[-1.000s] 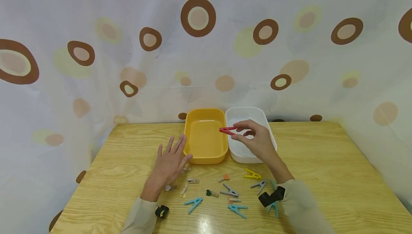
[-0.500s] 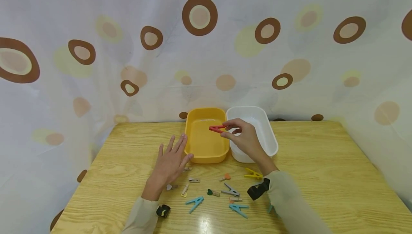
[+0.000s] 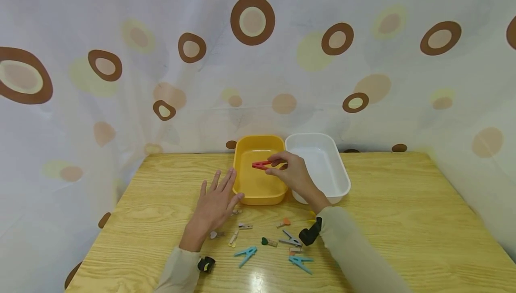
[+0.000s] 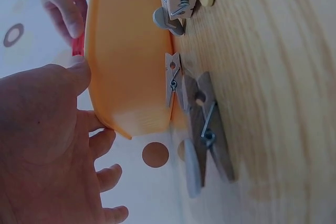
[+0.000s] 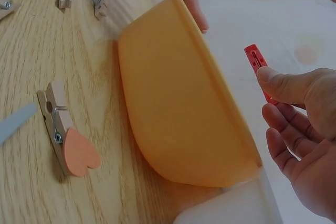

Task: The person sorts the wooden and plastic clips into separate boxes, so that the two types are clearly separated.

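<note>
Between thumb and fingers my right hand (image 3: 293, 173) pinches a red clothespin (image 3: 260, 165), held over the yellow tub (image 3: 260, 200). The right wrist view shows the same red clothespin (image 5: 256, 59) above the level of the tub's rim. My left hand (image 3: 213, 205) rests at the tub's left side with its fingers spread, the fingertips touching the rim. In the left wrist view the left thumb (image 4: 79, 74) lies by that rim. No clothespin shows in the visible part of the yellow tub.
A white tub (image 3: 342, 190) stands against the yellow one on the right. On the wooden table (image 3: 403, 221) in front lie several clothespins, among them a blue one (image 3: 247, 253), a grey one (image 3: 291, 239) and a wooden one with an orange heart (image 3: 284, 222). A patterned curtain (image 3: 258, 73) hangs behind.
My right hand has moved left with the red clothespin, from over the white tub's edge to over the yellow tub. The left hand has stayed at the yellow tub's side.
</note>
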Tool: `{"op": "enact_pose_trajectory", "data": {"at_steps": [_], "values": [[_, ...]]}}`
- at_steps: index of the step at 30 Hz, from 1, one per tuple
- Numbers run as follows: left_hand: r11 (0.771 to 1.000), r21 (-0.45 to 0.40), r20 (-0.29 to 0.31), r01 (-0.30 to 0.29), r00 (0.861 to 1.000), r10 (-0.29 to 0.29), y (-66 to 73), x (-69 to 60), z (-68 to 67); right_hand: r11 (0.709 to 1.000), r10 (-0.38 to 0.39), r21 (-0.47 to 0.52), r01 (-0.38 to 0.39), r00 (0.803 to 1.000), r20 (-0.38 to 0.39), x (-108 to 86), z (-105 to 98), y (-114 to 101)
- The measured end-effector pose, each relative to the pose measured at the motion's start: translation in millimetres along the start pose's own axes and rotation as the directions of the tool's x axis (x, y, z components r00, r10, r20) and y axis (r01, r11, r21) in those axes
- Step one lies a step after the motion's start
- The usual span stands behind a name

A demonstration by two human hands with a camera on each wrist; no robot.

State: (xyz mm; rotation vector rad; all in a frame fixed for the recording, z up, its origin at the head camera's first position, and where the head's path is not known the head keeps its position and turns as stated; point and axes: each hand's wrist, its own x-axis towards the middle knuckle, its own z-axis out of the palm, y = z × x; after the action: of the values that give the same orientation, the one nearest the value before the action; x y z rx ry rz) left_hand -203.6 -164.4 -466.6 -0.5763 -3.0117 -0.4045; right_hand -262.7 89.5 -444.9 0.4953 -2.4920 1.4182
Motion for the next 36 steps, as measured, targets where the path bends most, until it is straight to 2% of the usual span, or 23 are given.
{"op": "enact_pose_trajectory", "data": {"at_steps": [10,21,26,36], "values": [[1.0,-0.002,-0.001,0.005,1.0,-0.005,0.1,0.0,-0.2,0.998,0.043,-0.038,-0.041,0.997,0.06,7.5,18,7],[1.0,-0.002,-0.014,-0.006,1.0,0.006,-0.4,0.0,0.1,0.991,0.012,-0.131,-0.001,0.996,0.088,10.1,33,5],[1.0,-0.002,-0.021,-0.014,1.0,0.014,-0.5,0.1,1.1,0.987,-0.016,-0.161,0.03,0.996,0.087,7.7,34,3],[1.0,-0.009,-0.024,-0.017,1.0,0.017,-0.9,-0.5,1.0,0.979,-0.014,-0.2,0.036,0.994,0.109,7.5,36,2]]}}
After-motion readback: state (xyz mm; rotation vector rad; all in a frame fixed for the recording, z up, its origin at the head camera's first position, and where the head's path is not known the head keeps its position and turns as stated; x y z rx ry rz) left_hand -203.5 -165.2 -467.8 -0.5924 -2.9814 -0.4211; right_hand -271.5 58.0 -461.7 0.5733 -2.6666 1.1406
